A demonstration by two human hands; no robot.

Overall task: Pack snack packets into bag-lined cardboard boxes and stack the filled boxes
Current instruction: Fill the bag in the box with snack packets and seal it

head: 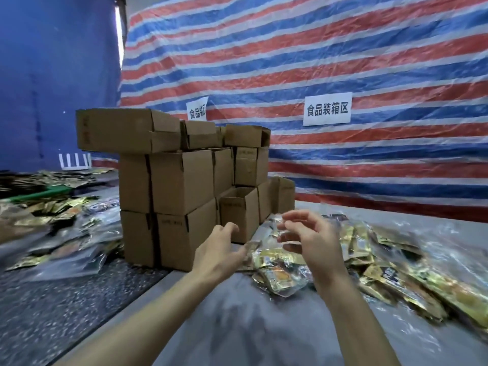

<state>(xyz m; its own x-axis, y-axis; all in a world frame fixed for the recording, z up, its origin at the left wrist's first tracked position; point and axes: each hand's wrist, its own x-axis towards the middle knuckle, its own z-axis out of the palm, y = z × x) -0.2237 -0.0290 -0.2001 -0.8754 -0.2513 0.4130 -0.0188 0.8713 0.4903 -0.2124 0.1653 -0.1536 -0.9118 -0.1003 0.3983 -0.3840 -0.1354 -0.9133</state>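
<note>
Brown cardboard boxes stand stacked three high at the middle of the table. A smaller box with an open top sits at the stack's right foot. In front of it lies a clear plastic bag of gold snack packets. My left hand hovers at the bag's left edge with fingers apart, the thumb close to a bag corner. My right hand is above the bag with fingers spread and curled, and clear film rises near its fingertips. The view is blurred and neither hand visibly grips anything.
A heap of loose gold and dark packets covers the grey table cloth on the right. More bagged packets lie left of the stack on a dark speckled surface. A striped tarpaulin hangs behind.
</note>
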